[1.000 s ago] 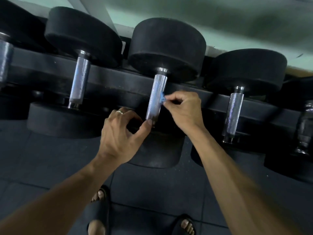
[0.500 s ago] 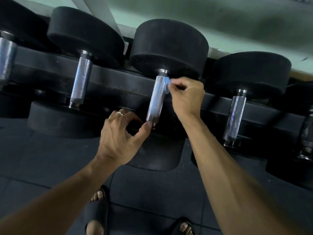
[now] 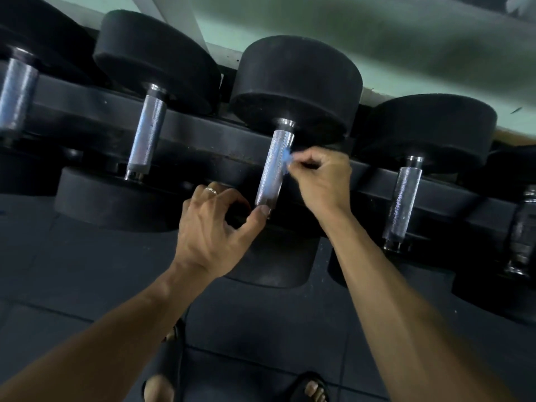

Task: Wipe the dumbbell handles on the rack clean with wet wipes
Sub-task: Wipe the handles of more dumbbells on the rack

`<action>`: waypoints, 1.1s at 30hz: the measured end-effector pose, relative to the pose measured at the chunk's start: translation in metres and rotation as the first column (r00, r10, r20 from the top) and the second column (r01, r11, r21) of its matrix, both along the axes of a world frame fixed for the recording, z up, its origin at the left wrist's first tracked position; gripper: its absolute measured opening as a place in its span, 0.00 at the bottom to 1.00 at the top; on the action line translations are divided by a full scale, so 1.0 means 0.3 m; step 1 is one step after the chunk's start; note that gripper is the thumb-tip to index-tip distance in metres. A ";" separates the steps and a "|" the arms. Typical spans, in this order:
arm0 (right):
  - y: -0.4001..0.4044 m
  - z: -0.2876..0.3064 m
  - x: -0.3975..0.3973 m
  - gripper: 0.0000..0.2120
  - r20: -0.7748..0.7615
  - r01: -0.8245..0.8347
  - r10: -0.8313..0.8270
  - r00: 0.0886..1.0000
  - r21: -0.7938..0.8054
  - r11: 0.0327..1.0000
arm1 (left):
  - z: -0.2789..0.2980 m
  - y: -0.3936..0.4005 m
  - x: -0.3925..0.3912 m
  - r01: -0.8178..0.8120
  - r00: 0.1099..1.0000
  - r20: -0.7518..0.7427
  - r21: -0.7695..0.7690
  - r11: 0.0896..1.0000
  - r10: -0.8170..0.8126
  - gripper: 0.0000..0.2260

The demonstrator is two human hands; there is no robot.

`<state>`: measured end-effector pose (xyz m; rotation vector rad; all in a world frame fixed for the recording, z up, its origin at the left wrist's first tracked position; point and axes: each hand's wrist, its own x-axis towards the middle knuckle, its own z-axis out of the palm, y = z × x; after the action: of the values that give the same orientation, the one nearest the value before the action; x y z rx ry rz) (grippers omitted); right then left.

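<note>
The knurled silver metal handle (image 3: 272, 169) of the middle black round-headed dumbbell (image 3: 295, 85) lies across the black metal rack (image 3: 203, 132), about centre of the view, its far head up toward the pale green wall (image 3: 377, 39) and its near head low behind the wrists. A small crumpled blue wet wipe (image 3: 286, 159) is pressed against the handle's right side, a little above its midpoint. The right hand (image 3: 320, 178) pinches this wipe between thumb and curled fingertips, knuckles turned to the right. The left hand (image 3: 208, 227) sits at the handle's near end, fingers curled with a silver ring (image 3: 211, 190) on one of them; its thumb tip touches the bottom of the handle, and whether the fingers close round anything there cannot be told.

The rack holds more dumbbells side by side: a second silver handle (image 3: 148, 134) to the left, a third (image 3: 16, 94) at the far left edge, a fourth (image 3: 404, 198) just right of the working hand, and a darker one (image 3: 522, 230) at the right edge, blurred. Below, dark grey rubber floor tiles (image 3: 72, 285) and the toes of two feet in black sandals (image 3: 311, 387).
</note>
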<state>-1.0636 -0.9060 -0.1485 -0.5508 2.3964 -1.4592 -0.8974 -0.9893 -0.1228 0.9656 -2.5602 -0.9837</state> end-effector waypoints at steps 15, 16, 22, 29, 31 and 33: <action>0.092 -0.002 0.055 0.13 0.250 -0.314 0.279 0.927 0.114 0.943 | 0.006 0.058 0.042 -0.110 0.993 0.046 0.075 0.991 0.106 0.36; 0.094 -0.001 0.046 0.15 0.243 -0.374 0.329 0.913 0.175 0.911 | 0.006 0.058 0.041 -0.111 0.993 0.049 0.071 0.991 0.107 0.35; 0.016 0.019 -0.020 0.09 0.034 -0.089 0.090 0.995 -0.030 0.996 | -0.001 0.056 0.045 -0.106 0.994 0.042 0.080 0.991 0.103 0.35; 0.035 0.013 0.052 0.03 -0.224 -0.153 0.173 0.959 0.102 0.983 | 0.009 0.057 0.043 -0.110 0.993 0.051 0.078 0.991 0.106 0.35; 0.027 0.018 0.032 0.04 -0.254 -0.146 0.163 0.953 0.083 0.986 | 0.010 0.056 0.042 -0.117 0.992 0.050 0.078 0.990 0.113 0.34; -0.033 0.018 -0.007 0.05 -0.271 0.005 -0.012 0.962 -0.023 1.000 | 0.008 0.055 0.042 -0.118 0.992 0.055 0.081 0.990 0.114 0.34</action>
<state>-1.0656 -0.9159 -0.1430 -0.7938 2.5922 -1.5011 -0.8848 -0.9727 -0.1204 1.1618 -2.4873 -1.0544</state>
